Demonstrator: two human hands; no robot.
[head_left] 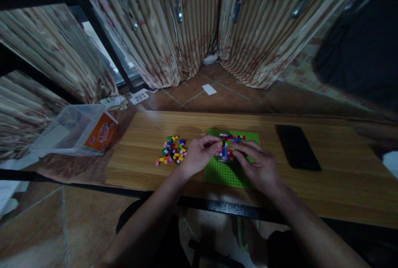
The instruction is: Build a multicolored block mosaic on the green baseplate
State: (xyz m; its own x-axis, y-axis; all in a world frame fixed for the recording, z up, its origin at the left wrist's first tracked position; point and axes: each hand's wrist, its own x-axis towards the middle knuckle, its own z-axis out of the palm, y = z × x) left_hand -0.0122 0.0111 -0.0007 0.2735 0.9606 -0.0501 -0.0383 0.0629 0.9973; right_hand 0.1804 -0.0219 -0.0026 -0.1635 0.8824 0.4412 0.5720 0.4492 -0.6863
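A green studded baseplate (228, 175) lies on the wooden table, bearing a block of small multicoloured toy bricks (228, 152). My left hand (202, 152) is at the left edge of these bricks, its thumb and forefinger closed in a pinch. What sits between those fingertips is too small to make out. From the right, my right hand (259, 162) reaches over the bricks with thumb and fingers drawn together at their right side. Its fingertips touch or hover just above the bricks; whatever they grip is unclear. Left of my left hand lies a loose pile of coloured toy bricks (172, 150).
A black phone-like slab (297, 148) lies on the wooden table (133, 152) to the right. Beyond the table's left end is a clear plastic bin (70, 131) with an orange label. Striped curtains (192, 40) hang behind, and a white paper (209, 89) lies on the tiled floor.
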